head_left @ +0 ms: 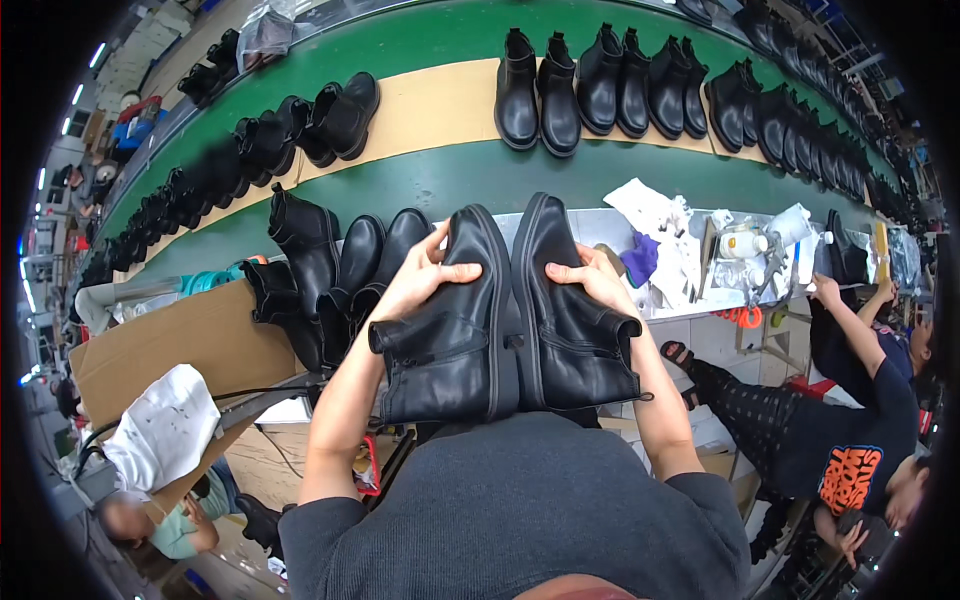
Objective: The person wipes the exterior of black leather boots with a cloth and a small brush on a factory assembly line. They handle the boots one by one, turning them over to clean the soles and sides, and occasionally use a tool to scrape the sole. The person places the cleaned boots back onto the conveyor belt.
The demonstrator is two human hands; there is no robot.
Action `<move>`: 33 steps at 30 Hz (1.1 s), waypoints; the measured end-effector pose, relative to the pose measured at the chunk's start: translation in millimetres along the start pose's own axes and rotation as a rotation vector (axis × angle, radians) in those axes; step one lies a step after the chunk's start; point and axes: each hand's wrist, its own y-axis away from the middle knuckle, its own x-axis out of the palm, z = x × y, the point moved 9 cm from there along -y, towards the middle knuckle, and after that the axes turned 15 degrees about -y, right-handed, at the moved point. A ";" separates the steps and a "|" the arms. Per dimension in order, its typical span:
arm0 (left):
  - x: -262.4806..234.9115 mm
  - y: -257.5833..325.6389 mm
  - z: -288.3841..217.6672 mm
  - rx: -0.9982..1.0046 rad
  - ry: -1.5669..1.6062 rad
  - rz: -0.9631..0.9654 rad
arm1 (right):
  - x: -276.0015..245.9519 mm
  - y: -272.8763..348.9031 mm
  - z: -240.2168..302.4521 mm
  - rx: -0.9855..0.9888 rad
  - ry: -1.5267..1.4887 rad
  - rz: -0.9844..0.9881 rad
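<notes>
The left hand [425, 275] and right hand [590, 280] each wrap fingers around one black boot [450, 340], soles touching, with more boots [600, 90] at twelve o'clock on the belt [450, 175].

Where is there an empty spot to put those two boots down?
Roomiest is the tan strip on the green belt, between the tipped boots and the upright row. The bare green just ahead of the held boots is free too. The ledge with rags and bottles is crowded.
</notes>
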 end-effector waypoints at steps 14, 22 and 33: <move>0.2 9.5 -13.7 0.028 -0.115 -0.031 | 11.7 -2.6 18.8 -0.071 0.063 0.126; 15.9 14.3 10.2 0.060 0.101 0.197 | 13.3 4.0 -5.0 0.063 -0.147 0.162; 33.5 22.7 5.1 0.003 0.693 0.398 | 1.8 -12.2 -39.4 0.250 -0.445 0.251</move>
